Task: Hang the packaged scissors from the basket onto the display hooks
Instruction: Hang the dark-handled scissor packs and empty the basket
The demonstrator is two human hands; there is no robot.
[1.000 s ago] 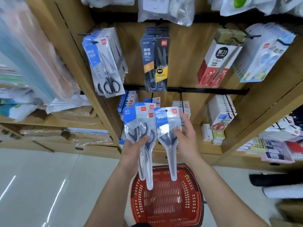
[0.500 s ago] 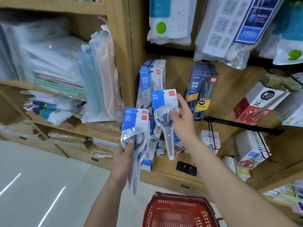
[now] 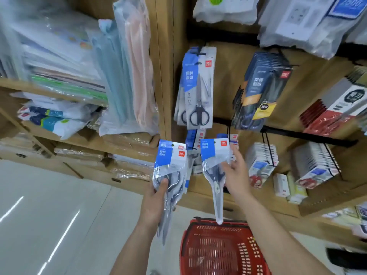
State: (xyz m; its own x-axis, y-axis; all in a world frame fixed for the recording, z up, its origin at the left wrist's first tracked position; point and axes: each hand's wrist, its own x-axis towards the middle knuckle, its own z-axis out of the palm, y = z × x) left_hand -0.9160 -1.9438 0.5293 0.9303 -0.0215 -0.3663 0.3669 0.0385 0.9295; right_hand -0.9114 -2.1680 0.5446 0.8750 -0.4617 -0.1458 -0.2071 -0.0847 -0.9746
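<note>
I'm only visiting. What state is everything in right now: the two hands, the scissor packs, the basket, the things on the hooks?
Left hand: grips a stack of scissor packs, held upright.
Right hand: pinches a single scissor pack, upright, not yet on a hook.
Red basket: on the floor below the hands.
White-and-blue packs: hanging on an upper hook.
Dark packs: hanging on the hook beside them.

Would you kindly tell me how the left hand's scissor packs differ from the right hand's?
The left hand grips a stack of packs; the right hand pinches a single pack. The single pack is before the lower hanging packs, the stack left of them. Both show blue-and-white cards.
</note>
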